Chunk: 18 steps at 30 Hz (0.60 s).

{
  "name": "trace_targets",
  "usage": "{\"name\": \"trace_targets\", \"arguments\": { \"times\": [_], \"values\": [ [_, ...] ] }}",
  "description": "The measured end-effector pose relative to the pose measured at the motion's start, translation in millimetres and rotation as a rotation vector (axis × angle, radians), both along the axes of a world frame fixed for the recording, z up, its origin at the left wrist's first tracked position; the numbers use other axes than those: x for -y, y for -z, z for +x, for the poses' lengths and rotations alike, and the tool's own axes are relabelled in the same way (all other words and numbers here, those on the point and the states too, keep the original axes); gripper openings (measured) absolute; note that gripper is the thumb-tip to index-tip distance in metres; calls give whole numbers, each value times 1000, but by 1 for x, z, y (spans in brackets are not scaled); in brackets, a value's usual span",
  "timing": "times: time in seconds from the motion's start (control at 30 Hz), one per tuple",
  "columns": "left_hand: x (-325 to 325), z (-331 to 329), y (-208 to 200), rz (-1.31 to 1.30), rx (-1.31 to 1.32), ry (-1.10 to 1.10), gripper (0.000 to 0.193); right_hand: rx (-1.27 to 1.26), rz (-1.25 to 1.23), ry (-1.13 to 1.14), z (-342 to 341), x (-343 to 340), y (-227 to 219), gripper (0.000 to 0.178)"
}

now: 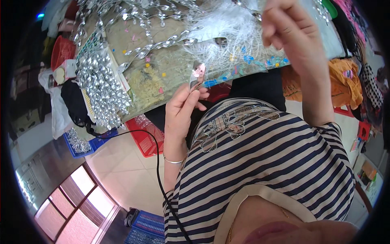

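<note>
My left hand point(183, 105) is closed near the table's front edge. Between thumb and fingers it pinches a shiny flat silver piece point(198, 73) that points away from me and mirrors pinkish light; its exact kind does not show. My right hand point(294, 34) is raised above the far right of the table, fingers curled toward the thumb. Whatever they may hold is too small or hidden to make out. Below and left of that hand lies a fluffy white feather-like bundle point(227, 30). Strands of clear faceted beads point(152, 46) run across the table to its left.
The worktable point(150, 87) is dotted with coloured scraps. A thick pile of silver beads point(99, 81) hangs over its left edge beside a black pouch point(74, 103) with a cable. Red point(148, 138) and blue baskets point(83, 146) stand below; an orange bag point(343, 83) is at right.
</note>
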State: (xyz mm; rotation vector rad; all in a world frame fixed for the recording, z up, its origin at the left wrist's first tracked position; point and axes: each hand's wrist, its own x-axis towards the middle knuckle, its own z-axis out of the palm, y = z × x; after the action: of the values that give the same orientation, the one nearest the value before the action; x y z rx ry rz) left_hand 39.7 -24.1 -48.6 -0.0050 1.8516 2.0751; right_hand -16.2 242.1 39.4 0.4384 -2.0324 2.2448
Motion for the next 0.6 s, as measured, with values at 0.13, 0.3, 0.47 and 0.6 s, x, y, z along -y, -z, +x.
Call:
{"name": "trace_targets", "arguments": {
  "times": [0.13,0.3,0.47,0.6],
  "values": [
    [-3,-12,-6,52,-34,-30,31,196,227,-126,7,43,18,15],
    [-1,-14,-5,180,-5,-106,34,253,158,-295,7,75,43,23],
    [0,-16,-7,102,-67,-116,45,287,169,-301,4,85,42,28],
    [2,-16,-8,76,-135,-95,52,282,119,-271,3,90,42,29]
  ]
}}
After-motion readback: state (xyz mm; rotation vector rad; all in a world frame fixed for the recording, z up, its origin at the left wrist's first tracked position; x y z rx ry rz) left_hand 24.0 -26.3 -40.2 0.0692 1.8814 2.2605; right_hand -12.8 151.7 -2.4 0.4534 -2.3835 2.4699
